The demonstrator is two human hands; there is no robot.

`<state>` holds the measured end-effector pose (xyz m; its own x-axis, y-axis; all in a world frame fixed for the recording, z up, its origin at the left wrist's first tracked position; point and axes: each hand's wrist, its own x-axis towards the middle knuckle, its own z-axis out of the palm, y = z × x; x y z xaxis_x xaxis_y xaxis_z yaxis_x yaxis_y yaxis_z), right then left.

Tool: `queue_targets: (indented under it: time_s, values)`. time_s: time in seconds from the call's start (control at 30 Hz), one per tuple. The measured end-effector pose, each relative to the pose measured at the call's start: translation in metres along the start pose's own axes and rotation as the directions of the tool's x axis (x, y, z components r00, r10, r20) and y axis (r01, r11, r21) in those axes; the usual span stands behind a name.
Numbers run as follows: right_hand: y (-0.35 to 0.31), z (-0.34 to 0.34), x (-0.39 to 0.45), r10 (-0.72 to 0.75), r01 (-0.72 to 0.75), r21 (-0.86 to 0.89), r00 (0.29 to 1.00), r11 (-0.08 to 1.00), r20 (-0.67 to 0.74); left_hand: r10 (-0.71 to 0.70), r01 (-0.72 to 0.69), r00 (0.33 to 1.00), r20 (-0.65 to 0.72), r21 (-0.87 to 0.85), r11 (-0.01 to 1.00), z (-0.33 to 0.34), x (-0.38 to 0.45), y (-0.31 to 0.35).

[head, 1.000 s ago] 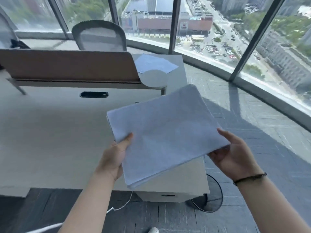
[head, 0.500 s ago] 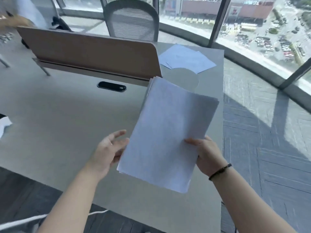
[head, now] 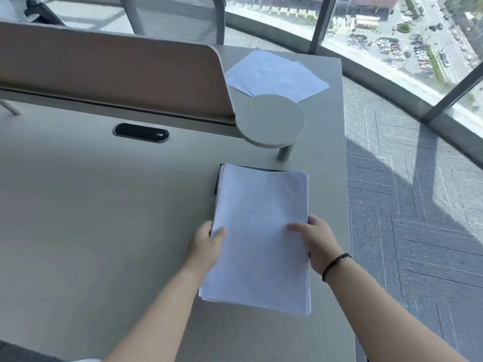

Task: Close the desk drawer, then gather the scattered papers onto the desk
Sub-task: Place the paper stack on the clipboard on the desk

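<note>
- My two bare forearms reach in from 6 o'clock over the pale grey-beige desk top [head: 86, 231]; a thin dark cord bracelet [head: 335, 263] circles my right wrist.
- My left hand [head: 206, 246] grips the left edge of a thick stack of white paper sheets [head: 261, 236], thumb curled over the top sheet, the other fingers hidden beneath.
- My right hand [head: 317, 244] holds the stack's right edge, thumb pressed flat on the top sheet and pointing toward 9 o'clock, fingers tucked out of sight under the pile.
- The stack sits at the centre of the view, near the desk's right edge, its long side running from 6 to 12 o'clock; whether its near end rests on the surface or is lifted slightly, I cannot tell.
- A dark strip shows along the stack's far left corner; I cannot tell what it is.
- At 10 o'clock from the stack, a black oval cable slot [head: 141, 132] is set into the desk.
- At 12 o'clock, a round grey shelf disc [head: 271, 120] stands on a short post, attached to the end of a brown divider panel [head: 112, 74].
- Beyond the disc, a few loose white sheets [head: 277, 74] lie fanned on the far desk.
- Farther, at 11 o'clock, a grey mesh office chair [head: 180, 17] stands before curved floor-to-ceiling windows [head: 392, 43].
</note>
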<state>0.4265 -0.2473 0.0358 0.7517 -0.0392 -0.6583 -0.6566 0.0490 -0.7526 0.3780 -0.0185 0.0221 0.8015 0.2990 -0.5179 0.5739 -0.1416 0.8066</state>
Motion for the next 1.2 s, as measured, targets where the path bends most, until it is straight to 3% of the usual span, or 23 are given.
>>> queue_targets:
  time_s: [0.2,0.57,0.8,0.97,1.2]
  values:
    - [0.017,0.006,0.054,0.006,-0.015,-0.09,0.994,0.996,-0.106,0.002,0.0,1.0,-0.023,0.119,0.993,0.019,0.05,-0.013]
    - [0.021,0.009,0.078,-0.171,0.112,-0.268,0.963,0.957,-0.207,0.18,-0.126,0.969,-0.168,0.29,0.949,0.025,0.067,-0.013]
    - [0.02,0.007,0.082,-0.192,0.134,-0.305,0.967,0.943,-0.17,0.227,-0.113,0.943,-0.243,0.406,0.907,0.024,0.072,-0.006]
    - [0.022,0.011,0.081,-0.284,0.199,-0.426,0.948,0.882,-0.145,0.245,-0.055,0.941,-0.235,0.607,0.793,0.023,0.076,-0.013]
    - [0.021,0.011,0.076,-0.274,0.197,-0.481,0.957,0.854,-0.093,0.206,-0.039,0.958,-0.198,0.623,0.781,0.015,0.072,-0.013]
